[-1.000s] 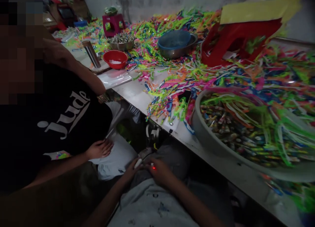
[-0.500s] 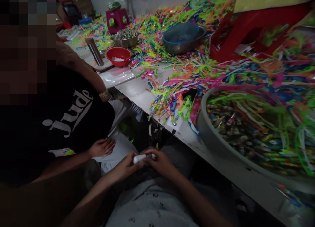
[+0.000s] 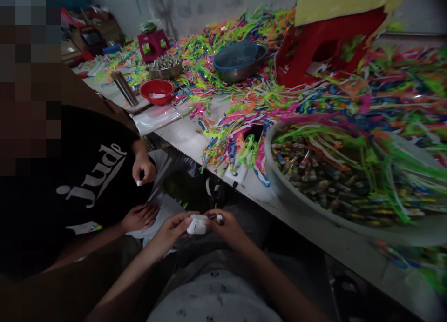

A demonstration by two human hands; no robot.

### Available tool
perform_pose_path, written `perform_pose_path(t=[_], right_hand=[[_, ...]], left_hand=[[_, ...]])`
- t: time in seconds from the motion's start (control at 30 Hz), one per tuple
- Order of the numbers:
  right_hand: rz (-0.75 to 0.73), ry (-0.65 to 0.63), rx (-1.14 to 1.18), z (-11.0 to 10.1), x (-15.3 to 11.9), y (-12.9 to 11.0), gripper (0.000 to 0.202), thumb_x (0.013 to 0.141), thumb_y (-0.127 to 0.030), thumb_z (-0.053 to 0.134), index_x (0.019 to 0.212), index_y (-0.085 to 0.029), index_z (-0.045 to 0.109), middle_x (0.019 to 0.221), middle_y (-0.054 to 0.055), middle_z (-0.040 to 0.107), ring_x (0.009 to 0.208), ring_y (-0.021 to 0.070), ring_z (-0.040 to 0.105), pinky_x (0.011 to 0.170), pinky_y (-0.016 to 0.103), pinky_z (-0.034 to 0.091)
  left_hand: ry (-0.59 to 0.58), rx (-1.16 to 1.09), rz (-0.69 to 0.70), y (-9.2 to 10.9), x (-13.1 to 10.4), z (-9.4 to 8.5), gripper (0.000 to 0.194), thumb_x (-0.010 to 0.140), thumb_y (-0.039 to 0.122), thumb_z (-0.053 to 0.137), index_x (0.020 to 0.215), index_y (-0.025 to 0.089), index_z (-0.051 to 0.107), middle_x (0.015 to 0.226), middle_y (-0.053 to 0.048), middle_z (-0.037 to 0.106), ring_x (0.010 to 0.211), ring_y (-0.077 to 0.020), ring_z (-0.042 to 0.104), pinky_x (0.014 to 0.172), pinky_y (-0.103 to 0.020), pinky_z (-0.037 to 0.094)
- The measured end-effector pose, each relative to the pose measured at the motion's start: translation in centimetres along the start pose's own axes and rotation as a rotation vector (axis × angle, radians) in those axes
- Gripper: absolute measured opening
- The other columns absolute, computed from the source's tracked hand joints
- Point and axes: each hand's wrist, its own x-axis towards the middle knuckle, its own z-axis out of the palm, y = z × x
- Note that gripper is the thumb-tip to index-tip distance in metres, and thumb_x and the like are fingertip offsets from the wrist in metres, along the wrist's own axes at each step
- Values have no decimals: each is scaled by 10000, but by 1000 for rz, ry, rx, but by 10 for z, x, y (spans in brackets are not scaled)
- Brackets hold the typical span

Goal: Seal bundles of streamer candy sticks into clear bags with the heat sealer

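Above my lap, my left hand (image 3: 175,225) grips a small white case (image 3: 197,224) from its left side. My right hand (image 3: 223,224) is at the right edge of the case, with a small white piece (image 3: 219,217) between its fingers; its fingertips also reach the case. The exact shape of the white piece is too small to tell. Both hands are close together, below the front edge of the table (image 3: 185,143).
A person in a black shirt (image 3: 101,173) sits at the left, one hand raised with a small white thing. Colourful strips (image 3: 230,112) cover much of the table, with a large grey basin (image 3: 279,173), a red bowl (image 3: 157,91) and a red stool (image 3: 328,38).
The white case now shows its broader face between my hands. The other person's hand has come up into view with a small white thing. The view has shifted a little.
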Motion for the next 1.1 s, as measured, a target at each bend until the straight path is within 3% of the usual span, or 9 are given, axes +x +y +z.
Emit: perform_pose_path(t=[0.3,0.53,0.63,0.77,0.9,1.0,1.1], right_hand=[[6,123,50,7,-8,-15,307,711,-471,666,797,-177,653,624,-25,576,544,106,458,526,230,382],[-42,76,3,11,-16,-13,241,742,-419,654,784,-189,597,661,-18,582,570,115,486,535,225,382],[-102,32,-6,7,-15,-10,244,748,-391,670,871,-187,622,666,-29,584,537,99,466,515,212,362],[-186,69,-31,6,-16,-7,241,749,-403,692,834,-188,623,590,-49,541,479,89,433,472,204,328],[-193,183,-69,17,-20,-6,272,738,-442,719,768,-193,611,540,-62,515,439,82,416,439,199,307],[-208,272,-120,26,-24,-5,301,748,-475,721,763,-193,616,519,-63,517,430,84,428,430,196,306],[-285,300,-186,28,-28,-6,310,790,-492,686,791,-189,622,536,-50,559,425,86,451,426,197,309]], left_hand=[[-17,47,16,-3,2,6,611,700,634,687,1061,141,715,807,-54,703,743,-180,593,681,-269,441],[9,70,66,-14,1,4,576,741,574,679,1150,170,686,963,-67,726,862,-215,633,792,-326,490],[74,182,160,-11,-1,2,484,723,492,721,1102,190,713,1042,-76,707,948,-226,626,848,-329,485],[195,280,231,-4,-3,4,371,702,391,744,1009,182,739,967,-77,702,896,-216,635,781,-307,500],[305,185,260,-8,-3,12,303,673,352,762,911,171,712,951,-77,717,849,-206,655,770,-308,511],[382,77,285,-15,-3,18,221,680,334,763,790,177,652,1007,-83,720,900,-212,665,809,-316,514],[407,53,323,-21,-1,21,230,696,364,759,815,190,669,1083,-95,702,1016,-240,641,852,-338,511]])
